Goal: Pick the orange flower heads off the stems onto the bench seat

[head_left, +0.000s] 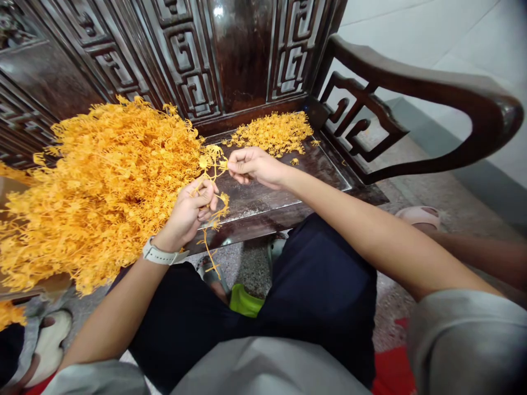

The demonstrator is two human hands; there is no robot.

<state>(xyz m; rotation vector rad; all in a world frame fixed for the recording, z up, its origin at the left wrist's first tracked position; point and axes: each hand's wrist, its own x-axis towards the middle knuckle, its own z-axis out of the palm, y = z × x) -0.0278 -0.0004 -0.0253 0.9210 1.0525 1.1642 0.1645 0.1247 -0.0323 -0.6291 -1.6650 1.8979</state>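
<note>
My left hand [191,211] is closed round an orange plastic sprig [212,186] whose stem hangs down past the seat edge. My right hand [253,165] pinches the top of the same sprig just above and to the right. A large heap of orange plastic sprigs [102,181] lies to the left, touching my left hand. A smaller pile of orange pieces [274,133] lies on the dark wooden chair seat [263,197] behind my right hand. A white watch is on my left wrist.
The carved dark wooden chair has a tall back [242,55] and a curved armrest [432,88] on the right. My knees in dark trousers are below the seat. A pink slipper [418,215] lies on the speckled floor, and another person's foot [45,340] shows at the lower left.
</note>
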